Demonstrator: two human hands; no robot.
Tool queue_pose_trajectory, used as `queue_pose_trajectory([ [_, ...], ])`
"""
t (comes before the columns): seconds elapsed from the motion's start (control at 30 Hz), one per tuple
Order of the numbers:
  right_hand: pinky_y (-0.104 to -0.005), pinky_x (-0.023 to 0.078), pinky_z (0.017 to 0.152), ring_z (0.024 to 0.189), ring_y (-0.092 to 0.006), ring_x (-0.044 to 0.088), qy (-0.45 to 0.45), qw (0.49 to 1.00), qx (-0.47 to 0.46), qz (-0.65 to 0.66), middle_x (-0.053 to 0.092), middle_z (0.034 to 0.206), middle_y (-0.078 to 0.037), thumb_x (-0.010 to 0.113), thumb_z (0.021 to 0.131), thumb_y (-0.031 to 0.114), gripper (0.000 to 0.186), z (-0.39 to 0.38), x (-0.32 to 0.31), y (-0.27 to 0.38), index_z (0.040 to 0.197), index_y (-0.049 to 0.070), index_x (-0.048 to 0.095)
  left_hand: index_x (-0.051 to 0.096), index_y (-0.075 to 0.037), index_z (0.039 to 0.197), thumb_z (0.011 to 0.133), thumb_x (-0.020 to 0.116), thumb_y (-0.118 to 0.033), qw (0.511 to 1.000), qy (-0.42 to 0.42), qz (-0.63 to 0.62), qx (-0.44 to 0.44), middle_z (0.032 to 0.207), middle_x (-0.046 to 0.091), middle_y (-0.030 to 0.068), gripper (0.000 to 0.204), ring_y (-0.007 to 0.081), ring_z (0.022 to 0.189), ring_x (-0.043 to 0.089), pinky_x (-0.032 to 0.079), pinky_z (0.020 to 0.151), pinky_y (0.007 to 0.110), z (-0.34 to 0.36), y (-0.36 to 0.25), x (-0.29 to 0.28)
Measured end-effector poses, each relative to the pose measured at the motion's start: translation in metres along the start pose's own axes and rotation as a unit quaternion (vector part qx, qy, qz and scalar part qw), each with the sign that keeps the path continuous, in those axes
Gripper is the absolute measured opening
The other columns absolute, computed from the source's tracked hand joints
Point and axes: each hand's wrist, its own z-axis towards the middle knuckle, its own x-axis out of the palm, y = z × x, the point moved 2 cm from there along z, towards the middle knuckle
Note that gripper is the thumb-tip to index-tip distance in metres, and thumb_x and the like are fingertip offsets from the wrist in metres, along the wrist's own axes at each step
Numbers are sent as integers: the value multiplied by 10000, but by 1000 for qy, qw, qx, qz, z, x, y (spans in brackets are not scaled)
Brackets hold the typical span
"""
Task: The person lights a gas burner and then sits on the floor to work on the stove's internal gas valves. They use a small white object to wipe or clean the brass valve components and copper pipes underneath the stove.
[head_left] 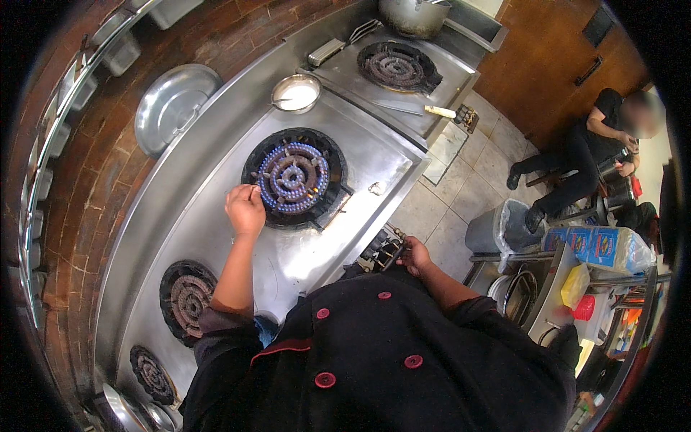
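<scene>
A gas burner (294, 178) burns with rings of blue flame in the steel stovetop (252, 252). At its left edge my left hand (246, 207) is closed with its fingertips pinched together; whatever they hold, if anything, is too small to make out. My right hand (413, 256) is low at the stove's front edge, its fingers closed around a gas valve (398, 250) among metal pipes. Behind the lit burner stands a metal bowl (296, 93) with white contents and a spoon or similar utensil in it.
Unlit burners (188, 301) lie to the left, another (396, 66) at the far right. A knife (439, 111) with a pale handle rests near the right edge. A large pot (414, 16) stands at the back. Beyond a bin (497, 227), a person (597, 144) sits.
</scene>
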Motion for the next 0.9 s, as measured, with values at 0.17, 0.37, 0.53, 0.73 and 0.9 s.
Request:
queue_pose_trajectory([
  [0.17, -366, 484, 667, 803, -284, 586, 18, 1000, -5, 11, 612, 976, -185, 480, 888, 402, 390, 16, -11, -9, 1053, 51, 521, 694, -74, 831, 820, 656, -170, 1000, 3, 1, 1, 959, 653, 74, 103, 282, 942, 571, 432, 839, 407, 3, -4, -3],
  [0.37, -371, 482, 683, 815, -286, 574, 5, 1000, 6, -8, 608, 971, -176, 492, 878, 412, 398, 16, -11, -8, 1050, 54, 522, 695, -77, 843, 820, 654, -164, 1000, 0, -3, 12, 951, 653, 74, 99, 286, 945, 566, 430, 841, 409, 5, -4, -3],
  [0.53, -386, 478, 700, 818, -291, 565, 9, 1000, 5, 1, 597, 994, -184, 497, 868, 414, 414, 11, -8, -5, 1077, 57, 514, 694, -75, 843, 816, 658, -166, 1000, 12, 0, 17, 945, 652, 72, 102, 292, 933, 565, 433, 833, 412, 7, -9, -3],
  [0.73, -386, 477, 700, 824, -296, 562, 4, 1000, 14, 2, 597, 1005, -193, 499, 864, 409, 431, 15, -10, -6, 1089, 41, 509, 691, -73, 828, 811, 658, -163, 999, 31, 15, 22, 923, 656, 81, 97, 299, 918, 569, 438, 825, 415, 8, -11, -4],
  [0.9, -381, 474, 692, 830, -291, 567, 3, 1000, 13, 3, 608, 999, -193, 501, 866, 409, 430, 18, -13, -9, 1078, 35, 516, 687, -66, 817, 807, 650, -153, 999, 2, 13, 52, 880, 658, 99, 95, 306, 877, 584, 447, 799, 419, 17, -17, -26],
])
